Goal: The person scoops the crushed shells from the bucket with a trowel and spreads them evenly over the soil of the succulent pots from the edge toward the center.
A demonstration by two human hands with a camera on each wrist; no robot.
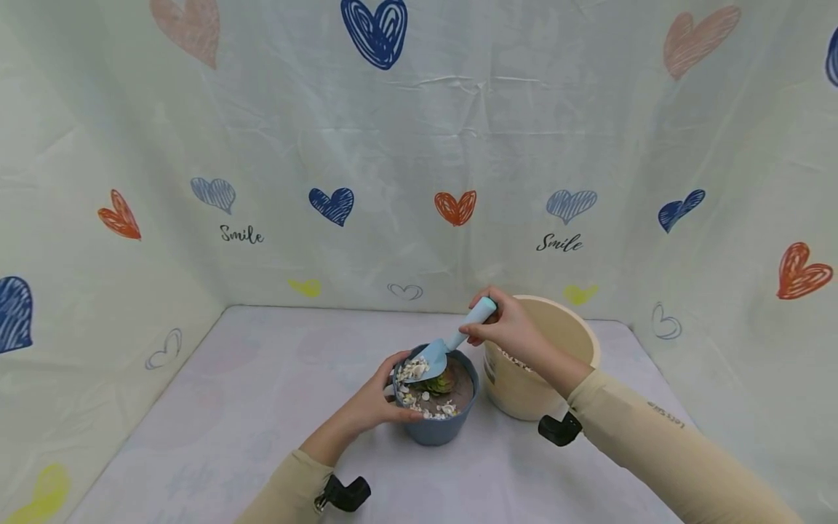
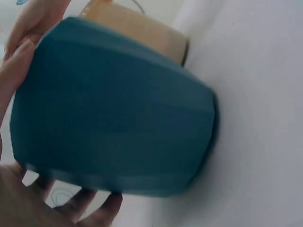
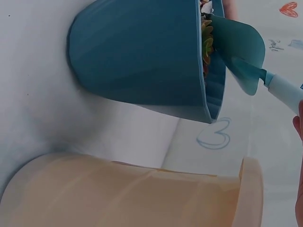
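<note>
- Head view: the left hand (image 1: 373,399) grasps the blue-grey pot (image 1: 433,432), which stands upright on the pale table (image 1: 262,378), thumb and fingers on opposite sides near the rim.
- The right hand (image 1: 511,324) grips the light-blue scoop (image 1: 437,355) by its handle, the blade slanting over the pot, pale pebbles (image 1: 414,368) at its tip.
- Inside the pot, a small green plant (image 1: 437,384) sits in brownish soil, more pebbles round the edge.
- Just right of the pot stands a beige bucket (image 1: 517,397); a greyish mark on its side is too small to read.
- "Smile" is printed twice in black script on the heart-patterned backdrop (image 1: 393,145).
- Dark lettering runs along the right sleeve (image 1: 648,444), possibly beginning "Lets"; the rest is unclear.
</note>
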